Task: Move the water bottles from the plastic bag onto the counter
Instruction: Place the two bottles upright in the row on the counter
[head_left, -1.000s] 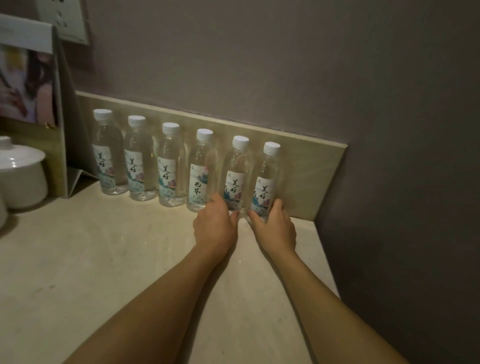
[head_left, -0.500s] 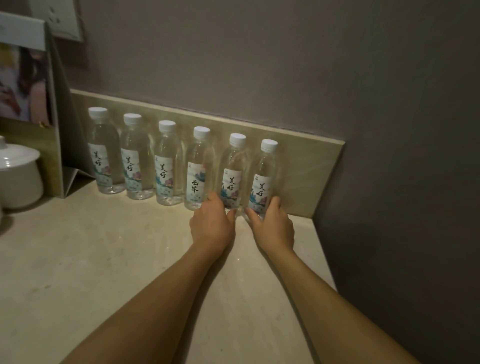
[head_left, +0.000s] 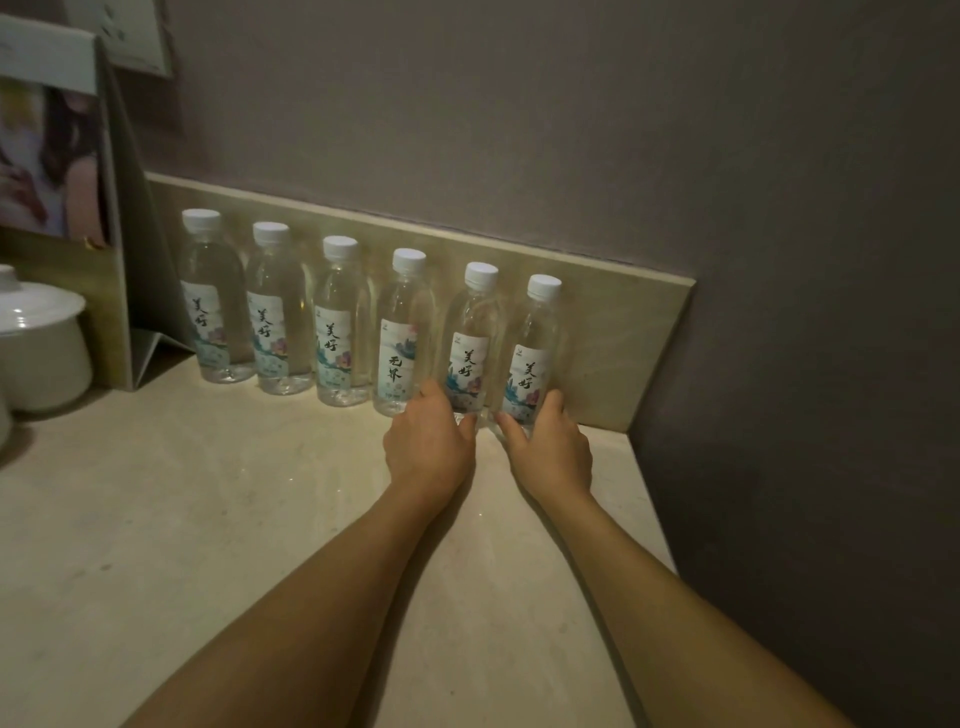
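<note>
Six water bottles (head_left: 345, 322) upright in a row on counter (head_left: 208, 519) vs back ledge; left hand (head_left: 428, 447) wraps 5th bottle (head_left: 470, 353), right hand (head_left: 550, 447) wraps 6th bottle (head_left: 532, 364); no bag in view; prob. nearly done, just release.

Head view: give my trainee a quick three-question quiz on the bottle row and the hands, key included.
1. How many water bottles stand along the backsplash?
2. True or false: the left hand grips the second bottle from the right near its base.
3. Which bottle's label differs from the rest? A) far left B) fourth from the left C) far right

Key: 1. Six. 2. True; the right hand grips the far-right bottle. 3. B, the fourth bottle.
</note>
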